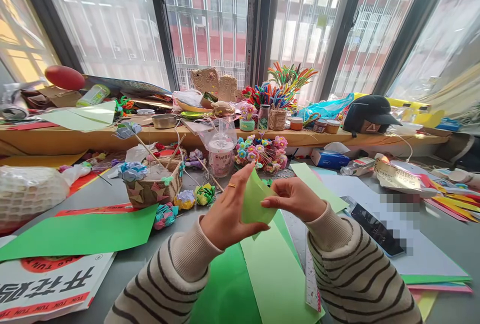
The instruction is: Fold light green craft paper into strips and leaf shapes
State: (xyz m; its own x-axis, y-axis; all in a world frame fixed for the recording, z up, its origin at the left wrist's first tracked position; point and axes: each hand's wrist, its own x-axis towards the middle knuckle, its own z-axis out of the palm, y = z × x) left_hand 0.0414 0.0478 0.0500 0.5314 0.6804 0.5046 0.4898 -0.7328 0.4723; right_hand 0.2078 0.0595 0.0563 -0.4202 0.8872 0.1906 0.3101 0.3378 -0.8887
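Observation:
A piece of light green paper (255, 199), bent into a curve, is held up over the table between my two hands. My left hand (231, 209) grips its left side, fingers behind and thumb along the lower edge; a ring shows on one finger. With thumb and fingertips, my right hand (290, 198) pinches the paper's right edge. Below them lie a light green sheet (277, 274), a darker green sheet (225, 289) and a ruler (312, 279) with a pink patterned end.
Folded paper flowers (165, 214) lie by a woven basket (152, 191). A lidded cup (221, 156) stands behind my hands. On the right, a phone (377, 226) rests on white paper (431, 259). A green sheet (82, 234) covers part of a printed bag (48, 284) at left.

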